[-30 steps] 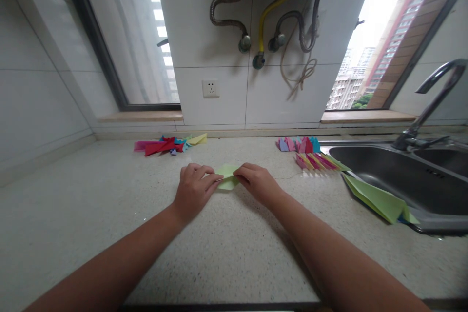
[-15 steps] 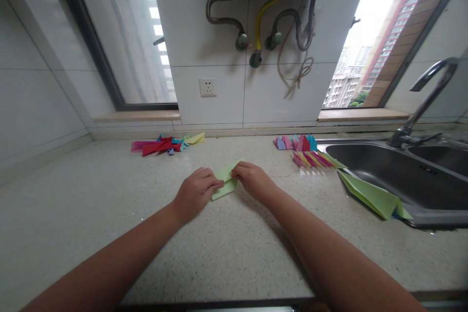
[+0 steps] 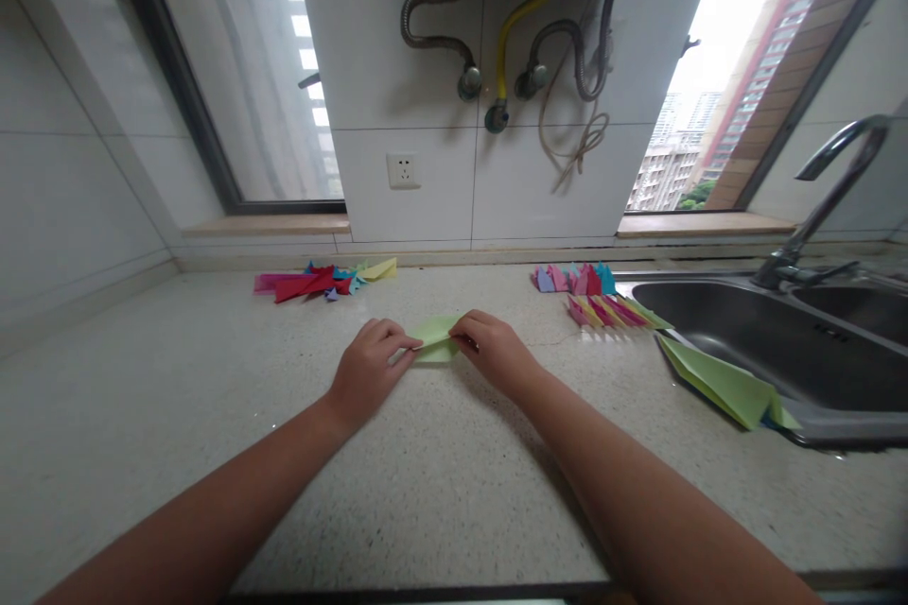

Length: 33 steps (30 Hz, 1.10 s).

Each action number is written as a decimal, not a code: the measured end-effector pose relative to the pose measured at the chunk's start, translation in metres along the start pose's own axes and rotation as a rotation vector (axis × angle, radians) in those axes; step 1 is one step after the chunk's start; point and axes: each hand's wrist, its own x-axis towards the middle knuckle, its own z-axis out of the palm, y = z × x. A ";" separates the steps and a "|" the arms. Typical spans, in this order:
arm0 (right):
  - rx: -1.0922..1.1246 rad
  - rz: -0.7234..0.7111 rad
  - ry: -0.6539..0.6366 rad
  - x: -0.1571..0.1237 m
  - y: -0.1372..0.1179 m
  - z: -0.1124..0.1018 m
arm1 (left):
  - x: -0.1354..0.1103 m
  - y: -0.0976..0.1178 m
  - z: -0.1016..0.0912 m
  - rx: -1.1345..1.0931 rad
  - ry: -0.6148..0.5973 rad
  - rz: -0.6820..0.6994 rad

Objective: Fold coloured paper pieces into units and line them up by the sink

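Observation:
A light green sheet of folded paper (image 3: pixel 436 347) lies between my hands near the middle of the speckled counter (image 3: pixel 397 510). My left hand (image 3: pixel 374 361) pinches its left end between thumb and fingers. At the right end, my right hand (image 3: pixel 492 350) grips the paper with its fingertips. A crease runs across the paper from one hand to the other. Both ends of it are partly covered by my fingers.
Colourful folded papers (image 3: pixel 312 284) lie in a pile at the back left. Rows of small folded paper pieces (image 3: pixel 574 279) stand by the sink (image 3: pixel 709 326). A larger green folded paper (image 3: pixel 724 380) rests along the sink's near rim, below the faucet (image 3: pixel 815 198).
The green paper has turned from a slant to lie nearly level. My left hand has shifted slightly left and up to its left end, while my right hand stays almost in place.

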 end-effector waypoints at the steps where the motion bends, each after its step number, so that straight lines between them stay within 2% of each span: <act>1: -0.011 0.002 -0.014 0.000 -0.001 0.000 | 0.000 -0.001 0.000 0.009 0.008 -0.005; 9: -0.099 0.018 -0.028 0.001 0.000 -0.003 | 0.000 -0.004 -0.001 0.035 0.022 -0.017; 12: -0.068 0.068 0.016 0.000 0.004 -0.004 | 0.001 -0.009 -0.004 0.031 0.043 -0.055; 14: -0.010 0.143 0.082 0.000 0.008 -0.004 | 0.000 -0.013 -0.004 0.004 0.058 -0.129; 17: 0.157 0.352 0.201 0.000 0.017 0.000 | -0.003 -0.018 -0.004 -0.070 0.041 -0.295; 21: 0.605 0.598 0.307 0.003 0.025 0.006 | -0.004 -0.018 -0.001 -0.113 -0.080 -0.416; 26: 0.993 0.744 0.426 0.007 0.022 0.006 | -0.003 -0.015 -0.001 -0.082 -0.279 -0.385; 33: 1.255 0.870 0.404 0.007 0.015 0.000 | -0.003 -0.012 0.002 -0.007 -0.449 -0.260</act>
